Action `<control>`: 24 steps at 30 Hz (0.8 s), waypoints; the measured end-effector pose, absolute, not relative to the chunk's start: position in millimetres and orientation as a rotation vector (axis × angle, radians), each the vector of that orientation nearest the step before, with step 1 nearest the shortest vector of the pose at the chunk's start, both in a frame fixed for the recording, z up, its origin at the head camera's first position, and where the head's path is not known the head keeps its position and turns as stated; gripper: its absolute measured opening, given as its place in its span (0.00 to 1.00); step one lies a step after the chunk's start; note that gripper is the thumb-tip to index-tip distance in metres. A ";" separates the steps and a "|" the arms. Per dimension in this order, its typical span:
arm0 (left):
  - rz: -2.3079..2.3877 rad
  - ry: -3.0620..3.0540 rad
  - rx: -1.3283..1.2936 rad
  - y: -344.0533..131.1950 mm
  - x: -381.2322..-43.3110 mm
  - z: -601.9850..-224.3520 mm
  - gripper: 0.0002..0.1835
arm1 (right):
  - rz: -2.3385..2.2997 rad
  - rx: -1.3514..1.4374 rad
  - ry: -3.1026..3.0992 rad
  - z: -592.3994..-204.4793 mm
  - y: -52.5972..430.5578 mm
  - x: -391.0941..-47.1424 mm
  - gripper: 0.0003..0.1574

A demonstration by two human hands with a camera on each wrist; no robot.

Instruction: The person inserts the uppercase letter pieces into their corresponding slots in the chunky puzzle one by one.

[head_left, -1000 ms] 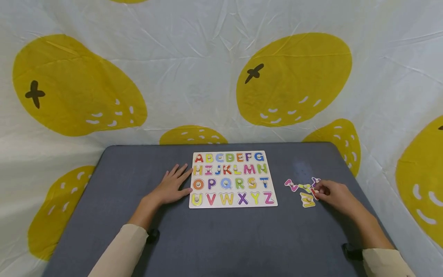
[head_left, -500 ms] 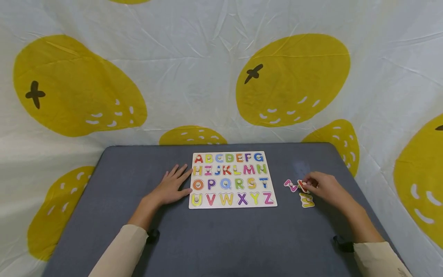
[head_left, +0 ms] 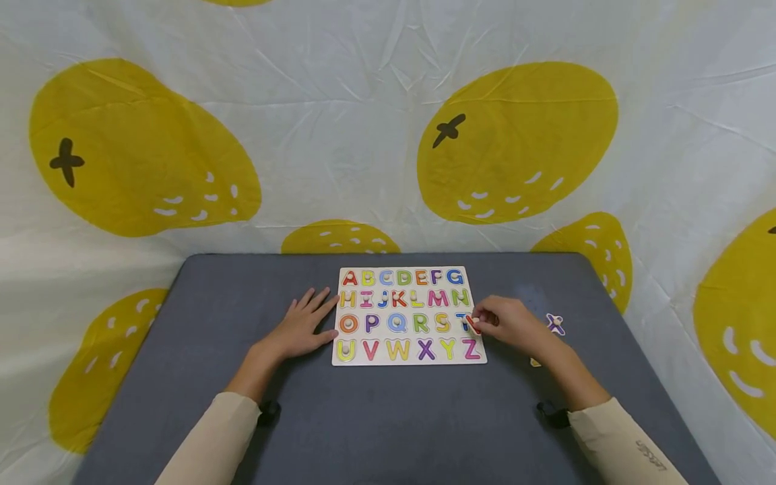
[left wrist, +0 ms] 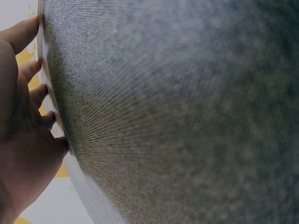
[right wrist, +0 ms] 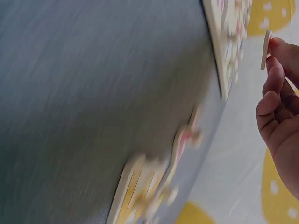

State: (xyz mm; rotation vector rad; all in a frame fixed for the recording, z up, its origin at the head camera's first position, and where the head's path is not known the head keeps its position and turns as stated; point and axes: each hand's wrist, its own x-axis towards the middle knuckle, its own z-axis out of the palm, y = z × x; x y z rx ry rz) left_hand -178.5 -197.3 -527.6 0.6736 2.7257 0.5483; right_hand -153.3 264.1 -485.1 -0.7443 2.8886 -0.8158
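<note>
A wooden alphabet puzzle board (head_left: pixel 409 315) lies in the middle of the grey table (head_left: pixel 388 417), its coloured letters A to Z in rows. My left hand (head_left: pixel 312 316) rests flat on the table, fingers straight against the board's left edge (left wrist: pixel 49 88). My right hand (head_left: pixel 481 323) pinches a small red letter piece (head_left: pixel 473 327) over the board's right edge, next to the T. In the right wrist view the thin piece (right wrist: pixel 266 49) stands edge-on between the fingertips (right wrist: pixel 280 44), a little off the board (right wrist: pixel 226 51).
Loose letter pieces lie right of the board: a purple one (head_left: pixel 554 324) and a yellow one (head_left: pixel 535 362) mostly hidden by my forearm, blurred in the right wrist view (right wrist: pixel 159 184). A white cloth with yellow fruit prints (head_left: pixel 515 141) hangs behind the table.
My right hand took a red piece from the loose pile and carried it left to the board's right edge. The left hand stayed where it was.
</note>
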 end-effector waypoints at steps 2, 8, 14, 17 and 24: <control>0.547 2.727 0.673 -197.4 -178.9 -527.9 0.44 | -0.828 -0.808 2.854 -486.0 249.3 -156.9 0.06; 0.551 2.722 0.668 -198.0 -178.9 -527.4 0.44 | -0.839 -0.926 2.722 -484.3 200.8 -163.2 0.04; 0.563 2.729 0.674 -197.7 -178.9 -527.3 0.44 | -0.842 -0.974 2.605 -482.6 152.4 -162.6 0.03; 0.567 2.723 0.671 -197.5 -178.9 -526.5 0.44 | -0.839 -1.028 2.584 -485.4 132.7 -161.4 0.02; 0.567 2.731 0.681 -197.6 -178.2 -527.7 0.43 | -0.743 -1.173 2.610 -499.1 100.3 -159.7 0.04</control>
